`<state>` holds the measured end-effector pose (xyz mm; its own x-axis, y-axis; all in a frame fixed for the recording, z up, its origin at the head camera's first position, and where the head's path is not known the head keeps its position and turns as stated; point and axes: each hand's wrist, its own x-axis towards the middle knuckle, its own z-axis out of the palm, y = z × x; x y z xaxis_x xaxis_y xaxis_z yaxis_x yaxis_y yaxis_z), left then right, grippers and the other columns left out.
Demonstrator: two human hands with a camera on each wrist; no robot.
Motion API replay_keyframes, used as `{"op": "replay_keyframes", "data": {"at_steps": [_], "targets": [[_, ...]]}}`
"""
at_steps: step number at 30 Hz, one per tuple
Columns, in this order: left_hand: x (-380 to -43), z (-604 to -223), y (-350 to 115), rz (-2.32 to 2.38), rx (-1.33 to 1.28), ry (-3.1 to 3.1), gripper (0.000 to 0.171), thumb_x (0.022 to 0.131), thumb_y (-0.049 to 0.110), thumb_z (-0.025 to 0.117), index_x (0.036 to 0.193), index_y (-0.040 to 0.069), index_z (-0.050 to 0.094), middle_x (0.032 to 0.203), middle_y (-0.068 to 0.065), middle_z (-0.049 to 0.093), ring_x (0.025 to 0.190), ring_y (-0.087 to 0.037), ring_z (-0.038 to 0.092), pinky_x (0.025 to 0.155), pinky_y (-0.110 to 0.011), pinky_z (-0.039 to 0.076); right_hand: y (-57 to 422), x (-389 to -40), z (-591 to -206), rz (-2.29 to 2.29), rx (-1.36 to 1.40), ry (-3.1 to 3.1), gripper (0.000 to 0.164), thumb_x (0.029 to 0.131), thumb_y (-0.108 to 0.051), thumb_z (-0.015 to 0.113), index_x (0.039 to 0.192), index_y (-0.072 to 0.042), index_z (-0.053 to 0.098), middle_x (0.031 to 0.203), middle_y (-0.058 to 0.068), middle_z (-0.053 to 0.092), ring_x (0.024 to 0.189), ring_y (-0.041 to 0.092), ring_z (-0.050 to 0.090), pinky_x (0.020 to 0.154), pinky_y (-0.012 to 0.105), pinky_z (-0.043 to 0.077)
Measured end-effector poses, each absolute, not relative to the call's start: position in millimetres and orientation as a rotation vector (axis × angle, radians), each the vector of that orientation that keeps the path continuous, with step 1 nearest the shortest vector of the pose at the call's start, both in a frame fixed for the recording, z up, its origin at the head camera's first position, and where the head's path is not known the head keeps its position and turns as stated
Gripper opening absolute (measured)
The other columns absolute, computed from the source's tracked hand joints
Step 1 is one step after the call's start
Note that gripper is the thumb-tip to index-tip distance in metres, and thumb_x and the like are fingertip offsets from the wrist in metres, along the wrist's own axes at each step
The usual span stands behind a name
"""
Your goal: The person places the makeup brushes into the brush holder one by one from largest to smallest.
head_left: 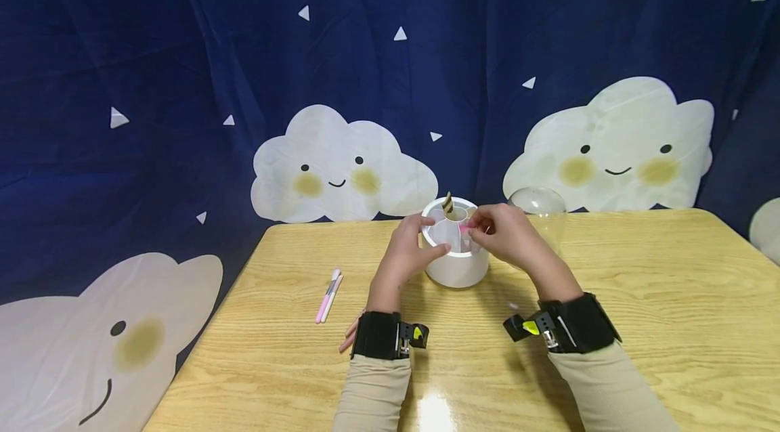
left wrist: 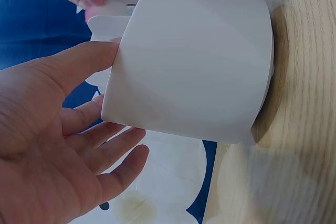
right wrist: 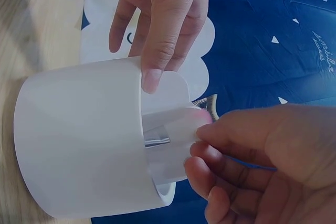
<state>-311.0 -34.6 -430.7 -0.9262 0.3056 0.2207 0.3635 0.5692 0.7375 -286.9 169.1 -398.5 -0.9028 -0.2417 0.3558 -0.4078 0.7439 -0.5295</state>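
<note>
A white round brush holder [head_left: 457,273] with inner compartments stands on the table; in both wrist views it appears sideways. My left hand [head_left: 409,249] holds its rim, thumb on the near side and fingers spread round the left side. My right hand [head_left: 508,232] is at the top of the right-hand compartments, thumb and fingertips pinching a makeup brush [right wrist: 201,116] whose pink end shows at the fingers. A silver ferrule [right wrist: 157,136] shows just inside the rim. From the middle compartment rises a gold-and-dark striped piece [head_left: 447,204]. The brush's lower part is hidden inside the holder.
Two makeup brushes [head_left: 329,296], pink and white, lie side by side on the table [head_left: 292,364] to the left. More pink handles [head_left: 349,342] lie partly under my left wrist. A clear dome cover [head_left: 553,219] stands behind my right hand, near the cloud-printed backdrop [head_left: 341,46].
</note>
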Motion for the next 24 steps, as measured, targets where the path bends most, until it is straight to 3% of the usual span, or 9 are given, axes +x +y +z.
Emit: {"op": "replay_keyframes", "data": {"at_steps": [24], "targets": [[-312.1,-430.5,-34.8,-1.3,-0.595,-2.717,0.056,0.088,0.021,0.08,0.135,-0.001,0.058,0.144,-0.018,0.053,0.13,-0.034,0.051,0.11,-0.046,0.043,168.9,-284.1,-395.3,0.971,0.445,-2.594,0.008,0.087,-0.002,0.066,0.093,0.003,0.07,0.08,0.012,0.068,0.07,0.023,0.061,0.064,0.033,0.051]]}}
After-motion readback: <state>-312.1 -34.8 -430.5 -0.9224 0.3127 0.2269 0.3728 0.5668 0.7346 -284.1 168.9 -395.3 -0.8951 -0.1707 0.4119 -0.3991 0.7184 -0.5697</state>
